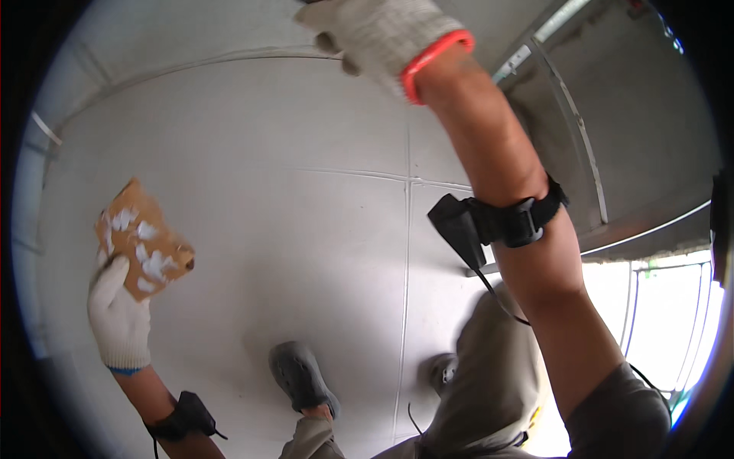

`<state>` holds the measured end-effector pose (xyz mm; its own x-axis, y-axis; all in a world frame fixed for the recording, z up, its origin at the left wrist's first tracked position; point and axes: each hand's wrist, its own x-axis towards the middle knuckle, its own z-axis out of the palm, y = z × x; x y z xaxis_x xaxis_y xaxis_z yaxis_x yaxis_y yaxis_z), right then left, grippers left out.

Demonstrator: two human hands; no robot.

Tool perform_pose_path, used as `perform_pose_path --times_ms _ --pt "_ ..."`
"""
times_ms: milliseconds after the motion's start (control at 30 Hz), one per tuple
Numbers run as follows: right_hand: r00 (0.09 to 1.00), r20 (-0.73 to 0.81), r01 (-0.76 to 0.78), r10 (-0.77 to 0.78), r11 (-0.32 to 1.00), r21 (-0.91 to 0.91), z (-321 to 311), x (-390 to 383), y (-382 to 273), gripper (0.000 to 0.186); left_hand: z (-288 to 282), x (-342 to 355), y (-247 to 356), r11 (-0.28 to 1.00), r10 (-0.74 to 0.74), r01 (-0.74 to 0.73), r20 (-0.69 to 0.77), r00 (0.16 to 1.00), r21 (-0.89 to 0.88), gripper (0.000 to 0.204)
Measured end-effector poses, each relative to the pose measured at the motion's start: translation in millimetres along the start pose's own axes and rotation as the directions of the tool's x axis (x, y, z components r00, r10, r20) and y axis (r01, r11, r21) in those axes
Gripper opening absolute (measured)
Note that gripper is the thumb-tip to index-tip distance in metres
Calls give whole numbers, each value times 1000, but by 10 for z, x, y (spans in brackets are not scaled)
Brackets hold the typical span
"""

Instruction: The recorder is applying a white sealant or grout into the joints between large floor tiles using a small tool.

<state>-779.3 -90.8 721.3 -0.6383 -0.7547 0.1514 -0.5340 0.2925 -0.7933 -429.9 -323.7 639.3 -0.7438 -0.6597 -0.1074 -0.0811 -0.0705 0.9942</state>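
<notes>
My left hand (121, 317), in a white knit glove with a blue-edged cuff, grips a ragged piece of brown cardboard (166, 239) by its near-left edge, thumb on top. Several dabs of white paste (156, 264) lie on the cardboard's upper face. High at the top edge, my right hand (378, 34) wears a greyish glove with a red cuff. Its fingers are curled, and a dark bit of something shows beside them, mostly cut off by the picture's edge. What that thing is I cannot make out.
Pale grey floor panels (329, 229) with crossing seams spread below me. To the right are a grey panel (650, 115) with metal strips and a bright opening with railings (669, 306). My feet in grey clogs (300, 375) stand below. Straps with dark devices (512, 218) circle both forearms.
</notes>
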Motion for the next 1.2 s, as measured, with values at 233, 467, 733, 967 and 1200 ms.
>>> perform_pose_path --times_ms 233,467,733,967,1200 --pt "838 -367 -450 403 891 -50 347 -860 1967 29 758 1162 -309 974 -156 170 102 982 -147 52" --pt "445 -270 -799 854 515 311 1273 -2324 2818 42 1524 1666 -1293 904 -301 379 338 892 -196 57" --pt "496 -296 -807 816 559 190 1211 -1919 2694 40 1624 1718 -1559 840 -476 532 328 816 -104 53" --pt "660 -303 -717 687 697 17 1738 -1174 1445 42 -432 1740 -1162 705 -667 697 213 714 -132 43" --pt "598 -185 -786 780 616 50 1559 -2029 833 42 -617 1690 -981 744 -632 647 138 763 -167 43"
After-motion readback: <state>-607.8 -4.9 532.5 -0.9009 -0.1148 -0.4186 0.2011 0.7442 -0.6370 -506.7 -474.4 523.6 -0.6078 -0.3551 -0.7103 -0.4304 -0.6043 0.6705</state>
